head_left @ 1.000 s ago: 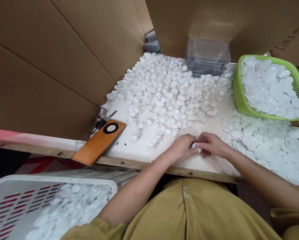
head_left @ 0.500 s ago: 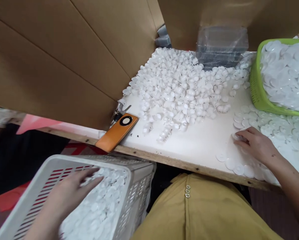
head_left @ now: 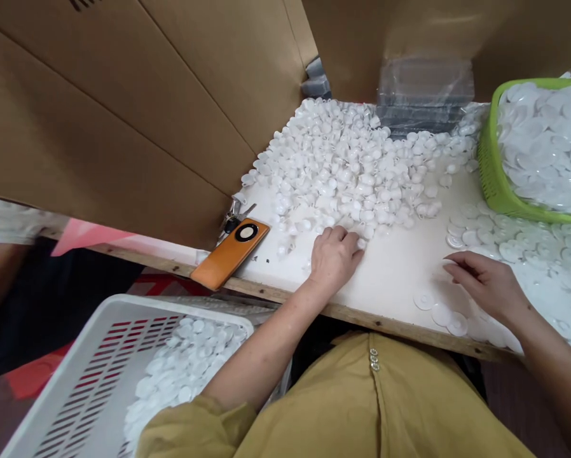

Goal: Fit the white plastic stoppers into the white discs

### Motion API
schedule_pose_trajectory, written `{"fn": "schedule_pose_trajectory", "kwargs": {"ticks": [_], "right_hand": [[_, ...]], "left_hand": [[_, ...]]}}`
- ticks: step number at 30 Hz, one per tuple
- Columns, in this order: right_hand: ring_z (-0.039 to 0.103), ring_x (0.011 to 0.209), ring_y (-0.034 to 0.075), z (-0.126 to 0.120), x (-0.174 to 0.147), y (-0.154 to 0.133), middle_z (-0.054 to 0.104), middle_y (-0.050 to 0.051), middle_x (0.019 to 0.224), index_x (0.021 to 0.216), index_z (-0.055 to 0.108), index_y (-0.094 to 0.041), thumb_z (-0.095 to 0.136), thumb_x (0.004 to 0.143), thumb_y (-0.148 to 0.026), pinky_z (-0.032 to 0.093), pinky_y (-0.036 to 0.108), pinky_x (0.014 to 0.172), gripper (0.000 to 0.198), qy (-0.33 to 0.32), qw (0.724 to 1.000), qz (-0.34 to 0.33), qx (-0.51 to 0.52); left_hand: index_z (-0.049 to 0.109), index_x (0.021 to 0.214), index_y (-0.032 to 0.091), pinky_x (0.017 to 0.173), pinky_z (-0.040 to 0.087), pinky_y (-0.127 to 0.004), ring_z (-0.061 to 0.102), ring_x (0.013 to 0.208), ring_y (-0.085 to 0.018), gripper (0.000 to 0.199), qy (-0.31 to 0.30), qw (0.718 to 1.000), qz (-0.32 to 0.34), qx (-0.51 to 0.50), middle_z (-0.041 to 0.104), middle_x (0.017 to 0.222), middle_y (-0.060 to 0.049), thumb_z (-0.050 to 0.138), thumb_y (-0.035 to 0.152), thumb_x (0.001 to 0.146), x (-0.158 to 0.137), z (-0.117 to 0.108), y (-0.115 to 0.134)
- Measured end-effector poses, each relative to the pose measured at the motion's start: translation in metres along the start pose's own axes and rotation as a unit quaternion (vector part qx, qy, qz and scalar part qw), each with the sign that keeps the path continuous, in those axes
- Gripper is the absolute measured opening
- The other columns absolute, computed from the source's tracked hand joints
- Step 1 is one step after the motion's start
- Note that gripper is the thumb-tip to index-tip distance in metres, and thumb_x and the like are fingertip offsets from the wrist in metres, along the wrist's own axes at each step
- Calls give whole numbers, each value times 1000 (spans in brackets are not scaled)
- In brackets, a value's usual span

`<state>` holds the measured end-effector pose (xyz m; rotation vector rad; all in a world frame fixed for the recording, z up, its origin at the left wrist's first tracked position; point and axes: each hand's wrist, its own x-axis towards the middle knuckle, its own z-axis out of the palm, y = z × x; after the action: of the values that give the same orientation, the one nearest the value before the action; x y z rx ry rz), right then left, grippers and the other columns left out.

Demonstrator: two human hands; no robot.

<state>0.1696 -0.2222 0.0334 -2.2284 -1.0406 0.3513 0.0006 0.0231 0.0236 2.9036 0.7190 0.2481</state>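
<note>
Left hand (head_left: 336,256): fingers bent and close together, thumb alongside, palm down at the near edge of a heap of small white pieces (head_left: 347,162). One piece shows at the fingertips; whether it is gripped, cannot tell. The heap lies directly beyond the fingers, spreading back across the white tabletop (head_left: 385,280).

Right hand (head_left: 493,285): thumb and forefinger pinched on a thin white disc (head_left: 449,262), seen as a sliver between their tips; other fingers curled under. Loose flat discs (head_left: 514,245) lie beyond and to the right of this hand, a few more below it near the table edge.

Also: green basket (head_left: 498,184), filled with white discs, at right; orange phone (head_left: 228,256), left of the left hand.
</note>
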Motion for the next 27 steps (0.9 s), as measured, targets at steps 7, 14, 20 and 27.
{"fn": "schedule_pose_trajectory", "kwargs": {"ticks": [7, 14, 20, 27], "right_hand": [[64, 68, 17, 17, 11, -7, 66, 1, 77, 93, 66, -24, 60, 84, -48, 49, 30, 65, 27, -62, 991, 41, 113], [61, 63, 15, 25, 18, -19, 62, 0, 71, 92, 62, -21, 67, 78, -47, 49, 27, 57, 31, -78, 959, 98, 254], [56, 54, 12, 31, 23, -29, 59, -2, 64, 77, 59, -19, 70, 73, -46, 44, 24, 51, 29, -163, 940, 126, 271], [56, 44, 13, 49, 36, -42, 57, -3, 50, 77, 55, -20, 70, 70, -42, 39, 21, 40, 28, -237, 917, 192, 259]], "left_hand": [[64, 101, 20, 80, 45, -32, 56, 85, -19, 25, 44, 969, -66, -236, 63, 89, -3, 63, 21, 76, -1, -8, -11], [68, 98, 21, 82, 45, -32, 56, 91, -20, 24, -66, 944, 77, -314, 63, 96, -5, 71, 29, 75, -13, -8, 17], [67, 97, 19, 83, 43, -34, 55, 86, -21, 24, -110, 962, 130, -212, 62, 87, -5, 71, 31, 76, -6, 27, 45], [65, 84, 18, 78, 43, -32, 55, 80, -18, 24, -109, 958, 138, -224, 62, 82, -5, 64, 41, 82, -5, 30, 39]]}}
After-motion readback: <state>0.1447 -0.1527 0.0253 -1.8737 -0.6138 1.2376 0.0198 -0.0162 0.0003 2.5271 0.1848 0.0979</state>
